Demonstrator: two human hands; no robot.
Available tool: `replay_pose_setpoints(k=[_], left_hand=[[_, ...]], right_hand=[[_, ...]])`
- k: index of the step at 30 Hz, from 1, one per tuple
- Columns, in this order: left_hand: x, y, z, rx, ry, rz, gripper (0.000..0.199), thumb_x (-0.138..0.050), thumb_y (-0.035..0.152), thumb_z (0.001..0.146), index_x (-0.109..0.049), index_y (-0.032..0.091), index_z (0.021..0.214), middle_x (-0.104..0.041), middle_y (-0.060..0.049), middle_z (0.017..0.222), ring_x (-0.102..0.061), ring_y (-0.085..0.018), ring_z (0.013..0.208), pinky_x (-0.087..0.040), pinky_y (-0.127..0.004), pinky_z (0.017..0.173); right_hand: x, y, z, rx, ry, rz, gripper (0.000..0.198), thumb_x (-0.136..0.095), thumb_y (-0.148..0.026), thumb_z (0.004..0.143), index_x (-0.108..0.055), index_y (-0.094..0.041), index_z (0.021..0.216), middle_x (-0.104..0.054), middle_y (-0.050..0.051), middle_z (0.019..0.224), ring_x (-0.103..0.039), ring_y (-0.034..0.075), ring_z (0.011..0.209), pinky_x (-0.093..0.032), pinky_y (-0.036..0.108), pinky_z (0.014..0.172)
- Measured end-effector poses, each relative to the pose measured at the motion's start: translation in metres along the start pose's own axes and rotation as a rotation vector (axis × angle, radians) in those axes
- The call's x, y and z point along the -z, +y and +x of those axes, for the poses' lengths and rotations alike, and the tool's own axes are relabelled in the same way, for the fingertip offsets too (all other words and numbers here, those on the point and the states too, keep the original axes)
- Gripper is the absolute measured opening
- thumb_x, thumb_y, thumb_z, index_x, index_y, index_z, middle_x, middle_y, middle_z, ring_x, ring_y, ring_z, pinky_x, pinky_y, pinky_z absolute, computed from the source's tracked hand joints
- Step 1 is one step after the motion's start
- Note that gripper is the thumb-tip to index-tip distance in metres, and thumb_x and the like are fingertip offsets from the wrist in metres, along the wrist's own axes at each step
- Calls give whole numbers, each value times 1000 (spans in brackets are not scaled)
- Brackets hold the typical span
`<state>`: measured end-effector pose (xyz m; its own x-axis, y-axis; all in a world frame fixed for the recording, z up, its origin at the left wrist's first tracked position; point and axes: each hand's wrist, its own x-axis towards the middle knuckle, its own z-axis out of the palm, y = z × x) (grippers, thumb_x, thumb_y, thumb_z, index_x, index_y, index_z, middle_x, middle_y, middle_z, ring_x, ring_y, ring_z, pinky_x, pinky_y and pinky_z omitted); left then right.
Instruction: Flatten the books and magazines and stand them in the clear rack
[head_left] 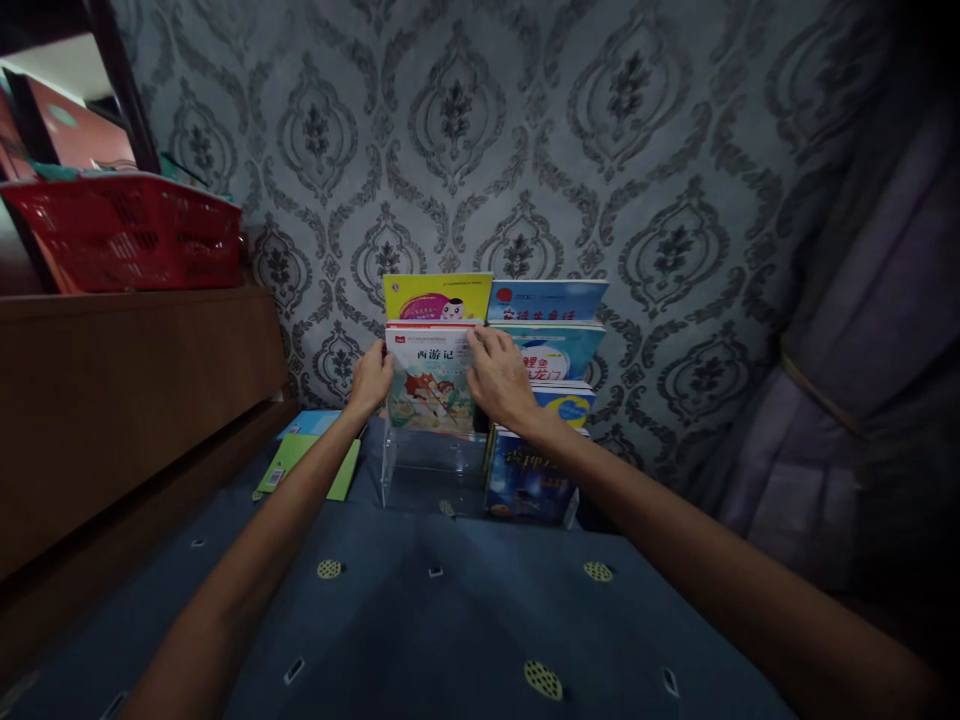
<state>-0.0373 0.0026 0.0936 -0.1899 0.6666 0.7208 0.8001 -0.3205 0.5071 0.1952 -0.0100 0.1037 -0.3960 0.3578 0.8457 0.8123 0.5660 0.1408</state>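
A picture book with a white top and a painted figure (431, 390) stands upright in a clear tiered rack (435, 465). My left hand (373, 378) pinches its left edge. My right hand (501, 375) holds it at the upper right, fingers over the cover. Behind it rises a yellow book (439, 295) with a cartoon face. The rack's right column holds a blue book (547, 300) at the back, a teal one (585, 350), books with a yellow shape (568, 408), and a dark blue book (529, 480) in front.
Green (341, 475) and light blue (307, 424) books lie flat left of the rack, on a dark blue patterned cloth (420, 620). A red basket (150, 235) sits on a brown wooden cabinet (135, 400). Patterned wallpaper (457, 120) backs the rack; a tied curtain (817, 390) hangs right.
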Motion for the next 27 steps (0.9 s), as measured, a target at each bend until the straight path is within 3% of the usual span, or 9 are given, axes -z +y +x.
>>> replay_pose_setpoints(k=[3,7,10,14,17,27], left_hand=[[-1,-2,0,-2,-21,-5,24,-45,19,93,-62,16,111,-71,-13,110,-66,-26,102,-49,-38,92],[-2,2,-10,-63,46,9,45,-47,18,91,-47,13,136,-65,-17,126,-62,-27,117,-47,-41,102],[-2,12,-24,-225,168,168,63,-50,16,89,-33,9,150,-46,-22,150,-42,-31,142,-34,-47,117],[0,26,-35,-425,94,389,67,-43,13,91,-28,14,156,-28,-17,164,-18,-29,155,-18,-51,124],[0,30,-34,-463,47,436,68,-40,12,91,-25,15,158,-29,-15,165,-20,-27,155,-16,-52,124],[3,33,-26,-440,10,452,64,-39,12,91,-33,13,155,-34,-17,162,-27,-29,152,-24,-54,119]], right_hand=[[0,3,-2,9,1,24,56,-48,-14,86,-49,-7,142,-53,22,144,-44,37,132,-40,55,108],[1,5,-6,25,-20,47,60,-47,-15,88,-44,-10,148,-49,20,151,-40,36,141,-37,57,112],[1,1,-10,32,-22,26,60,-47,-14,87,-44,-9,147,-44,19,156,-34,33,147,-32,56,116],[0,-9,-16,56,-41,-19,59,-47,-13,86,-47,-8,145,-42,19,158,-30,32,150,-22,57,120],[-3,-14,-19,66,-62,-43,58,-48,-13,85,-49,-6,142,-42,21,157,-30,33,150,-19,60,121],[-13,-19,-24,33,-94,-26,48,-48,-12,86,-57,-8,133,-42,25,156,-32,36,149,-23,67,115]])
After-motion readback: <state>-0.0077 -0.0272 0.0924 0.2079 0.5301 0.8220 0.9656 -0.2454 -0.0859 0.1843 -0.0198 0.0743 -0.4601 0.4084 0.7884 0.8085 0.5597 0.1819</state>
